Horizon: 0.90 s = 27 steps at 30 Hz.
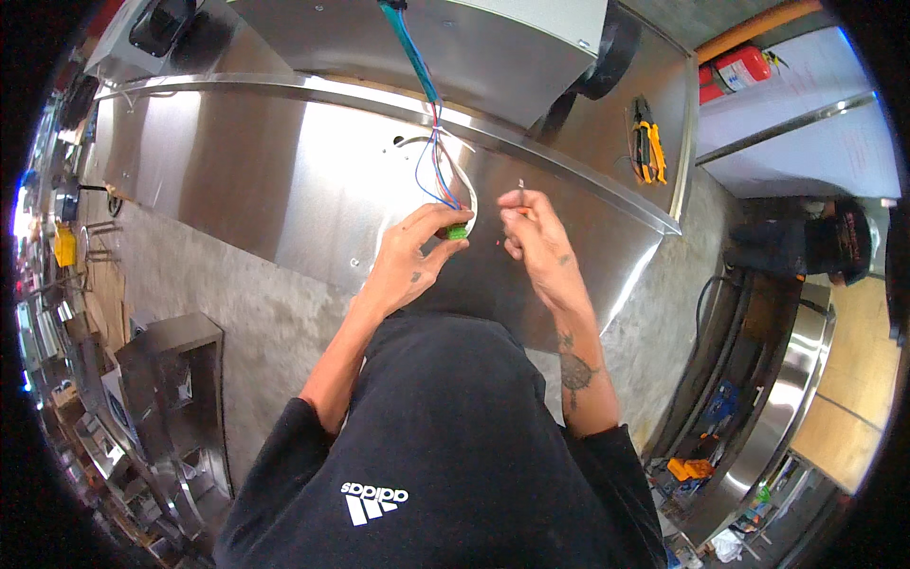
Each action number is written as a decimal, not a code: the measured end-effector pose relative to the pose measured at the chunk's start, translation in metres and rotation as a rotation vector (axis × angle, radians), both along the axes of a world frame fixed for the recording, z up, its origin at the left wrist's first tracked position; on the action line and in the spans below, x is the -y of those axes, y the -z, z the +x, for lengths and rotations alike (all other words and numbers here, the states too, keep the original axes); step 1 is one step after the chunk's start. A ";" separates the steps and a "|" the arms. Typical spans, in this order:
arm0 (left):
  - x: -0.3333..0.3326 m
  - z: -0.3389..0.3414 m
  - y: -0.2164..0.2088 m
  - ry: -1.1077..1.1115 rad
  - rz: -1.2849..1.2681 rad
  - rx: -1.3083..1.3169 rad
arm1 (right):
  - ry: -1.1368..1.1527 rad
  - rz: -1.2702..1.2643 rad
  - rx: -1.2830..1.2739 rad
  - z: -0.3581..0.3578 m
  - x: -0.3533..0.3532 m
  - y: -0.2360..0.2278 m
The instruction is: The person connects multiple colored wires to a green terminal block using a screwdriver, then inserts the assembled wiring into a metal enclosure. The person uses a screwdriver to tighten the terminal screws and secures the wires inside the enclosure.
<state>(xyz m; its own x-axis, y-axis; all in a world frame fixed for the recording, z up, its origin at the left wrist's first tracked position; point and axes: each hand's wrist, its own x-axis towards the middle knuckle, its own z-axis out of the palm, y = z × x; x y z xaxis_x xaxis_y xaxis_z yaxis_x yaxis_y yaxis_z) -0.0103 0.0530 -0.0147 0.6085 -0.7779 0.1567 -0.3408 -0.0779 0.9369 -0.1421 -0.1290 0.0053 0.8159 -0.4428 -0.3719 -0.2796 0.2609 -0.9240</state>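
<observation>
My left hand (409,254) pinches a small green terminal block (458,231) between thumb and fingers, in front of my body. Thin red and blue wires (440,169) come down to the block from a teal-sleeved cable (417,57). A white cable (464,171) loops beside them and passes behind my fingers. A short way to the right, my right hand (540,242) is closed around a small screwdriver (520,194); its metal shaft points up and away, and a bit of orange handle shows. The screwdriver and the block are apart.
Under my hands lies a stainless steel panel (218,180) with a raised ledge and a small hole. A large metal box (455,47) stands beyond it. Yellow-handled pliers (649,142) rest at the far right. A fire extinguisher (737,74) and a dark-clothed person (806,242) are further right.
</observation>
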 end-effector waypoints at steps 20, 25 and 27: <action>0.003 -0.020 0.017 -0.140 -0.057 -0.275 | -0.078 -0.245 0.000 0.012 -0.027 0.014; 0.006 -0.020 0.004 -0.093 -0.093 -0.400 | -0.038 -0.113 0.011 0.006 -0.025 0.019; 0.007 -0.022 0.011 -0.082 -0.229 -0.327 | 0.046 -0.088 0.065 0.004 -0.027 0.030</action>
